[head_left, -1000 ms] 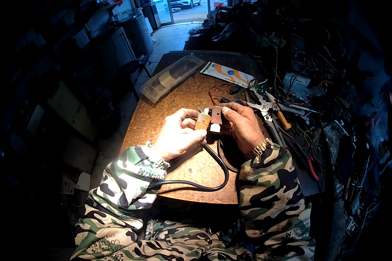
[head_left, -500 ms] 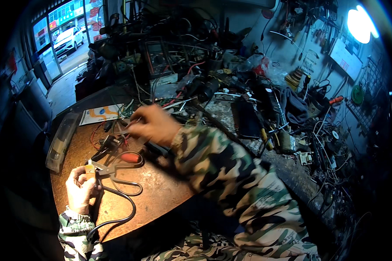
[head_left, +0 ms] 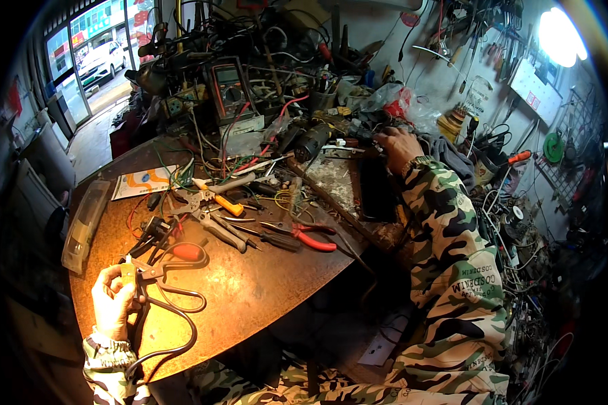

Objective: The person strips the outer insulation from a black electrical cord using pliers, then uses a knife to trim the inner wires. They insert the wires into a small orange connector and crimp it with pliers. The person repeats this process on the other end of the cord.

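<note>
My left hand (head_left: 112,300), closed at the table's left front edge, pinches a small yellow block with a pale tip (head_left: 128,273). What kind of part it is I cannot tell. A black cable (head_left: 194,331) loops beside it. Scissors (head_left: 153,271) with looped handles lie right against that hand, and a red handle (head_left: 186,252) shows behind them. Over at the back right, my right hand (head_left: 397,147) reaches into the clutter beside a dark flat panel (head_left: 377,189). Its fingertips are hidden among the things there, so any hold is unclear.
Red-handled pliers (head_left: 314,239), grey-handled pliers (head_left: 223,233) and a yellow-handled tool (head_left: 228,205) lie mid-table. A clear plastic case (head_left: 86,226) lies along the left edge. Behind stand a multimeter (head_left: 230,88) and tangled wires. A wooden bar (head_left: 331,199) crosses the right side.
My right hand has swung from above the tools mid-table to the clutter at the back right, uncovering the pliers. My left hand still holds the yellow block. The view has shifted slightly.
</note>
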Available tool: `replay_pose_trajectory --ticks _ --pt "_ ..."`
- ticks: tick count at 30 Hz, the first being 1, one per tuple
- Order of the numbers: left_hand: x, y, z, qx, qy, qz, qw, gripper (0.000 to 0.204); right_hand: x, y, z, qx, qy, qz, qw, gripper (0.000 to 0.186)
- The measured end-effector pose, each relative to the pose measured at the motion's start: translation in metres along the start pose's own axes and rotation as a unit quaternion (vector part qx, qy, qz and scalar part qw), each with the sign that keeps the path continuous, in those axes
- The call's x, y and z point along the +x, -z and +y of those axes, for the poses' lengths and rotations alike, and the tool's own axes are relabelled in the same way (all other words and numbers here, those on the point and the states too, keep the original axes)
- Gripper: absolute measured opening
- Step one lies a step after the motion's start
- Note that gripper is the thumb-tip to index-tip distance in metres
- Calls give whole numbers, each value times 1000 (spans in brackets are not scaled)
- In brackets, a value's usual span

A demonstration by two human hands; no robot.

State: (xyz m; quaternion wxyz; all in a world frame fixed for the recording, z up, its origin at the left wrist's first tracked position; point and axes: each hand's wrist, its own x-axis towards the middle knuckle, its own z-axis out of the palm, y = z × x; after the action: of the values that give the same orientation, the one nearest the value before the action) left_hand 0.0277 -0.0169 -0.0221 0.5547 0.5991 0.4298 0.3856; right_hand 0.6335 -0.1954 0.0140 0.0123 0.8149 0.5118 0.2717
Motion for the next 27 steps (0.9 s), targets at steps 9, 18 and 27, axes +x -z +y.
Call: replay_pose_trajectory --ticks 9,18,27 --pt "1 0 -5 -12 6 -10 1000 50 26 -14 6 149 -1 -11 989 36" --pt "8 15 -13 -173 -32 -44 983 64 55 101 -232 936 32 -136 322 41" --pt "12 22 -11 -258 -19 -60 964 63 9 108 -420 933 101 -319 132 57"
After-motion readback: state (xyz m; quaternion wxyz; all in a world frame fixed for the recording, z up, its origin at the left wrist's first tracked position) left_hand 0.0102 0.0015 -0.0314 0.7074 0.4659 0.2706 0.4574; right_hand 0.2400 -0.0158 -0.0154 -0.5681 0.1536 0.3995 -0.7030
